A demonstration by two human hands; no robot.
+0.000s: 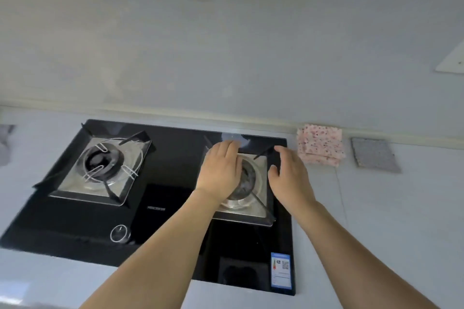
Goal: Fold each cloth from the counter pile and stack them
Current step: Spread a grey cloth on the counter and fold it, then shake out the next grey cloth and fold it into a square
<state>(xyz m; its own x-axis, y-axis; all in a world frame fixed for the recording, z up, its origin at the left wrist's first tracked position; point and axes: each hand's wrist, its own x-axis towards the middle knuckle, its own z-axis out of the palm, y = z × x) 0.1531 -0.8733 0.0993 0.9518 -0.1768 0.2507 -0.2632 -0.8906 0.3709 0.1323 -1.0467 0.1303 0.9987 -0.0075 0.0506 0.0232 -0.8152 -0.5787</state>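
Note:
A folded pink floral cloth (320, 145) lies on the white counter (376, 208) just right of the stove, near the back wall. A folded grey cloth (374, 155) lies flat to its right, apart from it. My left hand (221, 170) hovers palm down over the right burner, fingers together and holding nothing. My right hand (288, 175) is over the stove's right edge, fingers slightly spread, empty, a short way left of the pink cloth. A blurred grey cloth (5, 143) shows at the far left edge.
A black glass gas stove (175, 208) with two burners fills the middle of the counter. Its left burner (105, 163) has a metal pan support, and a round knob (120, 233) sits near the front. A white plate (452, 60) is on the wall at upper right.

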